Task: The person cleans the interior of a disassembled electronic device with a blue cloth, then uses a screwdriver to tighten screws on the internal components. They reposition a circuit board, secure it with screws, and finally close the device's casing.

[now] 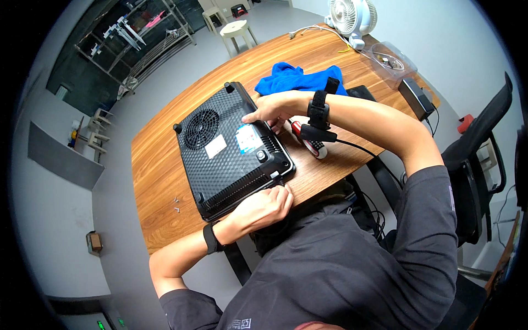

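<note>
An induction cooker [220,171] lies upside down on the wooden table, its black textured underside, round fan grille [201,130], stubby feet and two stickers showing. My right hand [275,109] grips its right edge, thumb on the underside and fingers curled over the side, partly hidden. At the near right corner, my left hand [265,204] is closed, fingertips pinched together close to where a dark cord seems to leave the housing; what they hold is hidden. Beside my right wrist sits a red, white and black handheld object [314,147], partly covered. Loose screws [176,209] lie left of the cooker.
A blue cloth [297,78] lies beyond my right hand. Farther right are a white fan [352,19], a clear plastic box [391,65] and a black power adapter [416,99]. A black office chair [474,165] stands at the right, a pale stool [237,32] behind the table.
</note>
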Demonstrator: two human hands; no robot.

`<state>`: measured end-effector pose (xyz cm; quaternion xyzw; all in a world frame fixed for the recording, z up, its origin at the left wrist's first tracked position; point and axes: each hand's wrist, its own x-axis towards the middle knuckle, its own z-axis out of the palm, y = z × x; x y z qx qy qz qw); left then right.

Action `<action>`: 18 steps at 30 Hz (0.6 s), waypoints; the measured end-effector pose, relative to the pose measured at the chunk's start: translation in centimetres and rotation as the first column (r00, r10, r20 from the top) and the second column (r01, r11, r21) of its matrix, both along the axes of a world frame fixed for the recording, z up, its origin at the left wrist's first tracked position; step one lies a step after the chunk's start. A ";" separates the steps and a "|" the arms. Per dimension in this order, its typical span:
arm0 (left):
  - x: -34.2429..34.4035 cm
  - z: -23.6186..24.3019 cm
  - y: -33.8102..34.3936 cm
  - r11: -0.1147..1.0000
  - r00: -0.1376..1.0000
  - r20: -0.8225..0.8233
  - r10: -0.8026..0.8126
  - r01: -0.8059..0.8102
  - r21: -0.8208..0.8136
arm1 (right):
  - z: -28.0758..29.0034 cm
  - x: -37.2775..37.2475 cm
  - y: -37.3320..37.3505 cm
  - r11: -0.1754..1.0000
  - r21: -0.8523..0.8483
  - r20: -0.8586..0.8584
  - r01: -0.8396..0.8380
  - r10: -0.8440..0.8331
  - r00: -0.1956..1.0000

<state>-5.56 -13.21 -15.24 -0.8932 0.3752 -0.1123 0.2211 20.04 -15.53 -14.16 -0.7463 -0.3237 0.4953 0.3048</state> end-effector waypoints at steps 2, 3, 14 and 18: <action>0.0 -0.3 -0.2 1.000 1.000 0.008 0.014 -0.014 0.025 | 0.5 -0.3 0.0 1.000 -0.017 0.003 -0.003 0.003 1.000; 0.0 -0.4 -0.3 0.999 1.000 0.012 0.020 -0.021 0.038 | 0.8 -0.4 0.1 0.999 -0.031 -0.004 -0.015 0.015 1.000; -0.5 -0.5 0.1 0.999 0.999 -0.030 -0.017 0.015 -0.048 | 0.8 -0.4 -0.6 0.999 0.046 -0.014 -0.024 0.025 1.000; -0.5 0.1 0.0 0.998 0.999 -0.054 0.004 -0.008 -0.070 | -0.3 -0.1 0.1 0.998 0.064 0.018 0.002 -0.003 1.000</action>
